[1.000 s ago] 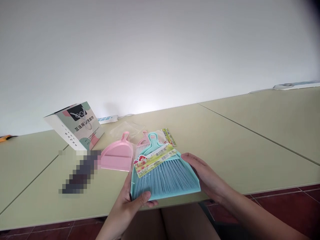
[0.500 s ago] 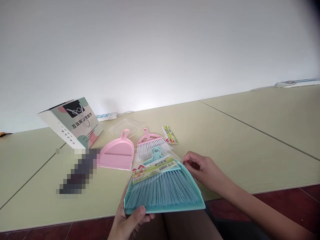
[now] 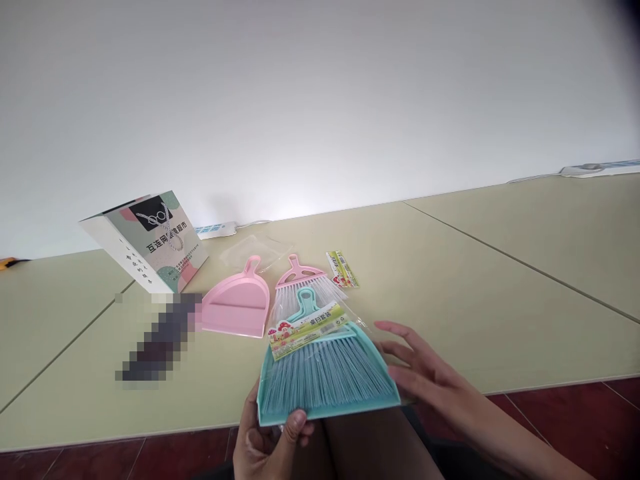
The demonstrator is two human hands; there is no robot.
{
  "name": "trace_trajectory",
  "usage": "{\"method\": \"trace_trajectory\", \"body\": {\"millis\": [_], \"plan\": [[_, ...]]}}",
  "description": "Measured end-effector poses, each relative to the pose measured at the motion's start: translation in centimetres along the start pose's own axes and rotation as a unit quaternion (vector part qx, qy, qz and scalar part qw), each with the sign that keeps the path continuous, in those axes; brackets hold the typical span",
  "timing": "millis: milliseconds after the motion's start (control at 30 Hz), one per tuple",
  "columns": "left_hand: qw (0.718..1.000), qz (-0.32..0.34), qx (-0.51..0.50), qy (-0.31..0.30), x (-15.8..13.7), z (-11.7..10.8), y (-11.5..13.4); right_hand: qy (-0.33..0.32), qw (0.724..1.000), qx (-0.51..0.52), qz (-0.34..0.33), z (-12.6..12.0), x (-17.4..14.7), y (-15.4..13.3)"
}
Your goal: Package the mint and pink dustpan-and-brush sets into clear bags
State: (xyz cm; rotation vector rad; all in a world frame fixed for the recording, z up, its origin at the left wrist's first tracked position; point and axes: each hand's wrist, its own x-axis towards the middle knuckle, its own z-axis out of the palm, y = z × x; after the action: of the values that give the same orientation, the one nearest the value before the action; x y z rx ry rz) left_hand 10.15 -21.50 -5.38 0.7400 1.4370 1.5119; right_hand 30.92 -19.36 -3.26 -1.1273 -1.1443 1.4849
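The left hand [image 3: 270, 440] is clamped on the near left corner of a turquoise plastic dustpan [image 3: 330, 415], its thumb pressed over the front lip and its other fingers beneath. From that grip the pan slants up and away, its wide lip toward the person, above the lap and the near edge of the pale yellow-green table [image 3: 480, 287]. Inside it lies a turquoise brush with blue-grey bristles [image 3: 325, 373], under clear film with a green-and-yellow printed card [image 3: 307, 330] across it. To the right of the grip, the right hand [image 3: 425, 363] has its fingers spread apart beside the pan's right edge; whether they touch it or the film, I cannot tell. Just beyond the held pan lies a pink plastic brush with white bristles [image 3: 300, 275], partly covered by it, with a loose green-and-yellow printed card [image 3: 343, 269] to its right. Farther left of the grip lies a pink plastic dustpan [image 3: 235, 310], a crumpled clear plastic bag [image 3: 256, 251] behind it. Farthest left of these stands a paper carrier bag with a rope handle [image 3: 167, 247], a pixelated dark patch before it.
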Motion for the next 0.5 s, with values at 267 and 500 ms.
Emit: {"method": "trace_trajectory", "body": {"millis": [267, 500], "plan": [[1.0, -0.007, 0.003, -0.025, -0.5, 0.1, 0.0, 0.024, 0.999, 0.022, -0.02, 0.7, -1.2, 2.2], [0.997, -0.008, 0.061, -0.056, -0.7, -1.2, 0.6, 0.122, 0.989, 0.072, 0.039, 1.6, -2.0, 1.4]]}}
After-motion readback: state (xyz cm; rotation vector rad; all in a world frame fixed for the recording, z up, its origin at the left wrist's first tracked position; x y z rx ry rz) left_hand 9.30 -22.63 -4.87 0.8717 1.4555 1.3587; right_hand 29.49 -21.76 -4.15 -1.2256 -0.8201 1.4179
